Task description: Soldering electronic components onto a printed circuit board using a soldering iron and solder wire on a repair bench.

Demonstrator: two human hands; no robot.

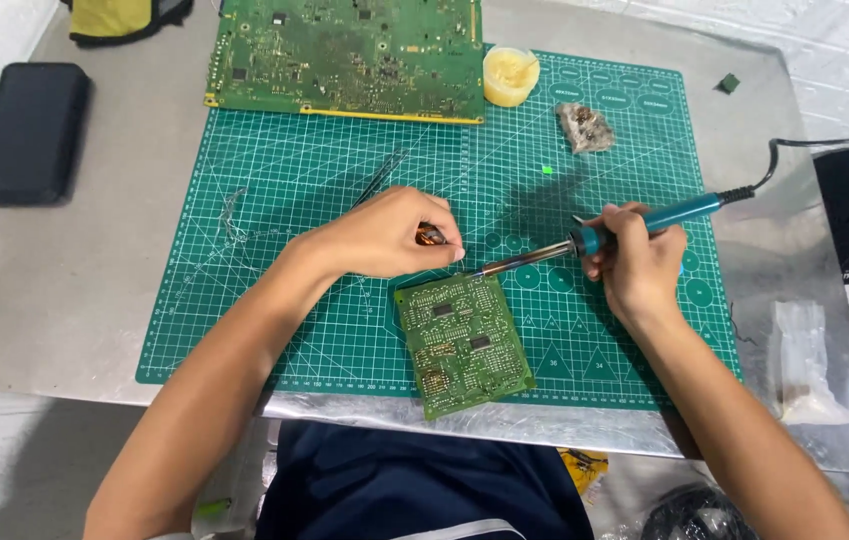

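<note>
1. The left hand (389, 235) rests on the green cutting mat (274, 300), fingers pinched narrowly around a small coppery part (431, 236); what that part is cannot be told at this size.
2. The right hand (639, 262) grips a soldering iron (599, 238) by its blue handle, fingers wrapped closed around it, cord trailing off to the right.
3. The iron's tip points left, near the top edge of the small circuit board (462, 342).
4. That small board lies flat on the mat, tilted, just below both hands.
5. A larger circuit board (344, 55) lies at the mat's far edge, beside a yellowish tub (510, 75).
6. Tweezers (376, 180) lie on the mat behind the left hand.
</note>
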